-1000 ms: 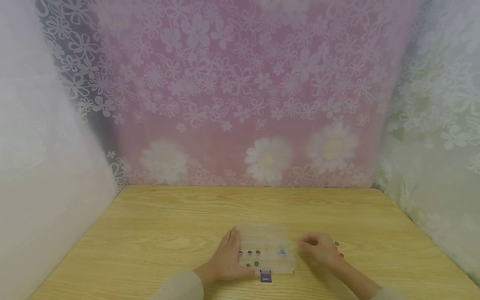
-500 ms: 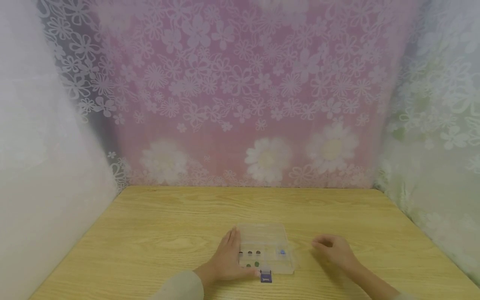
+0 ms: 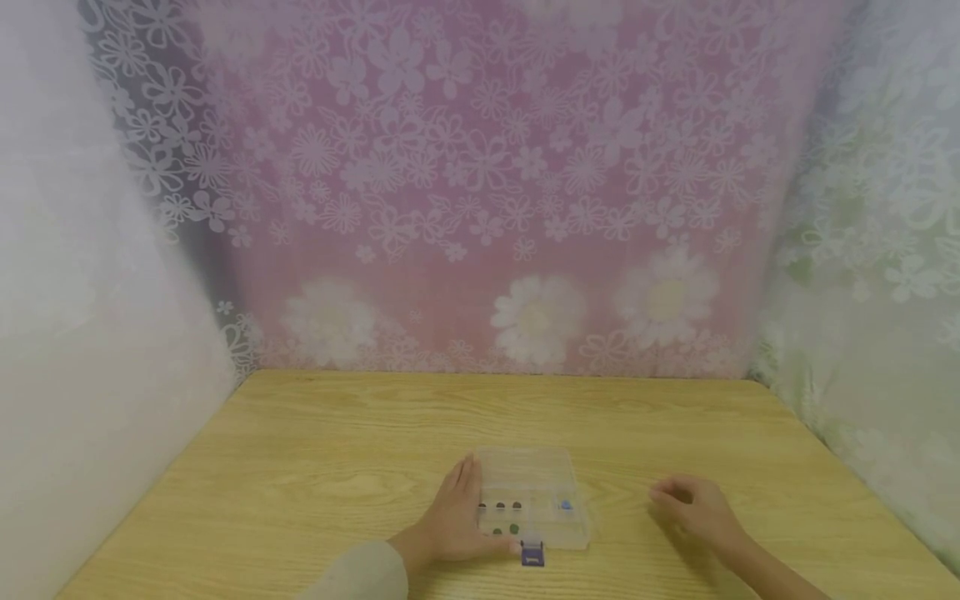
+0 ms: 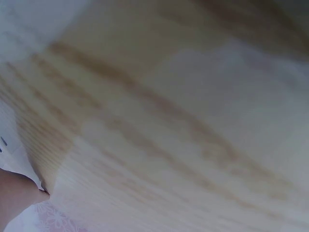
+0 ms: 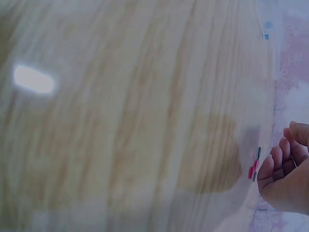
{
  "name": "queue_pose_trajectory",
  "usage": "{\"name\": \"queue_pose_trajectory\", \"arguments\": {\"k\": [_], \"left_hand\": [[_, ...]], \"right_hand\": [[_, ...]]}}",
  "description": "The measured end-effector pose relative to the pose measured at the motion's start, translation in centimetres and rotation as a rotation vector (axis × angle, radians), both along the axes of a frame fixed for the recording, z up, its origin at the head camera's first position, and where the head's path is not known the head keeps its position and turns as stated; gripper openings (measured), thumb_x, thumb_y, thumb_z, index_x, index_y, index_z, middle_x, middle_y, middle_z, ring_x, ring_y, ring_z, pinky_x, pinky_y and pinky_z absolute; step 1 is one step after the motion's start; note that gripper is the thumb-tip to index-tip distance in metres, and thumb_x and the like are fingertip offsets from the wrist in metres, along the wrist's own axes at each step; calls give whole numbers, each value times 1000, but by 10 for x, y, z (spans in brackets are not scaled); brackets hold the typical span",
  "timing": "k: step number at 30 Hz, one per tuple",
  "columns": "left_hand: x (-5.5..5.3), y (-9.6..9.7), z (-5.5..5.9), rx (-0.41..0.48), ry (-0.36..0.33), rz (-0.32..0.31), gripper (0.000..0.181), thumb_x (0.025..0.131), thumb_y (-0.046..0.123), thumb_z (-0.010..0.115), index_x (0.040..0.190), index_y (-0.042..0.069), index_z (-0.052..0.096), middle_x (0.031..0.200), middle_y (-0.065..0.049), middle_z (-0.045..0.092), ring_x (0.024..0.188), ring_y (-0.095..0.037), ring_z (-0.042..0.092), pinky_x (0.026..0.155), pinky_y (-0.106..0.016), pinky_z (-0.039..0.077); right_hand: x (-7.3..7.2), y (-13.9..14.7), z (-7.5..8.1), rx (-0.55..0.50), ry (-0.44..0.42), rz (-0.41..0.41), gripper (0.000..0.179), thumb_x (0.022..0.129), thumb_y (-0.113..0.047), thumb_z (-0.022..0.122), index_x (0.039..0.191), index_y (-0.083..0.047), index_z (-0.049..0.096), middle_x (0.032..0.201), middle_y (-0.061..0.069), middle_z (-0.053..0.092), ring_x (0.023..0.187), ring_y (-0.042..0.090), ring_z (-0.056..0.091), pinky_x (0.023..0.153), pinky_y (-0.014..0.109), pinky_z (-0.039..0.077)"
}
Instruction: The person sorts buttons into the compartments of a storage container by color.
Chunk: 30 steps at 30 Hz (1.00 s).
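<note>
A clear plastic compartment box (image 3: 525, 468) lies with its lid up, a dark blue latch (image 3: 532, 554) at its front. My left hand (image 3: 452, 522) rests along the box's left side, fingers straight, thumb on the front edge by the latch. Inside sit several small dark discs (image 3: 500, 506), green pieces (image 3: 513, 529) and a blue piece (image 3: 566, 505). To the right of the box, my right hand (image 3: 697, 510) hovers over the table, fingers loosely curled and nothing visible in them. Close by, in the right wrist view, lie small red and green pieces (image 5: 254, 166), hidden behind that hand in the head view.
The wood-grain table (image 3: 360, 433) reaches back to a pink flowered curtain (image 3: 495, 208). Pale sheets hang at the left (image 3: 97, 317) and the right (image 3: 870, 333).
My right hand has moved right, away from the box, and now covers the red and dark pieces that showed earlier in the head view. My left hand and the box stay put.
</note>
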State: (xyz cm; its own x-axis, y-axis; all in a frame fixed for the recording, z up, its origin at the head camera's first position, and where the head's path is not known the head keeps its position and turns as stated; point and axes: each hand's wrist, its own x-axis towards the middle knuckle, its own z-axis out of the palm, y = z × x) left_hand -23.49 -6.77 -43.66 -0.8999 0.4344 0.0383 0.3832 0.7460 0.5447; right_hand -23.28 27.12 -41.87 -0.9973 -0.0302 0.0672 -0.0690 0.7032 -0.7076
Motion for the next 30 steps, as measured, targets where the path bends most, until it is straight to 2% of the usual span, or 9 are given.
{"name": "queue_pose_trajectory", "arguments": {"k": [8,13,16,23,30], "left_hand": [[-1,0,0,8,-18,-8,119,71,64,66,145,-8,8,153,-27,5,142,-42,6,114,-55,16],[-2,-1,-2,5,-20,-9,119,71,65,65,145,-8,8,153,-27,5,142,-42,6,114,-55,15],[-2,-1,-3,4,-21,-6,120,70,66,65,146,-7,8,154,-26,4,142,-41,5,114,-55,15],[-5,-1,-7,-3,-16,1,121,69,68,64,146,-6,8,154,-25,6,143,-40,6,115,-53,15],[-5,-1,-7,2,-22,2,120,70,67,65,146,-6,7,154,-25,5,143,-40,5,115,-54,14]], "right_hand": [[1,12,-3,23,16,-11,22,88,-17,62,97,2,66,95,14,69,69,-3,53,56,19,48],[1,22,-4,45,41,6,21,88,-15,62,97,4,66,85,9,70,67,-2,55,58,18,47],[1,26,-5,24,35,-5,21,88,-14,63,98,4,66,81,8,70,66,-2,57,56,19,46],[0,35,-9,107,39,-28,18,85,-16,66,92,1,66,84,8,71,69,-5,55,64,18,46],[0,40,-14,153,70,10,14,83,-12,68,91,0,66,86,7,69,69,-3,55,63,18,47]]}}
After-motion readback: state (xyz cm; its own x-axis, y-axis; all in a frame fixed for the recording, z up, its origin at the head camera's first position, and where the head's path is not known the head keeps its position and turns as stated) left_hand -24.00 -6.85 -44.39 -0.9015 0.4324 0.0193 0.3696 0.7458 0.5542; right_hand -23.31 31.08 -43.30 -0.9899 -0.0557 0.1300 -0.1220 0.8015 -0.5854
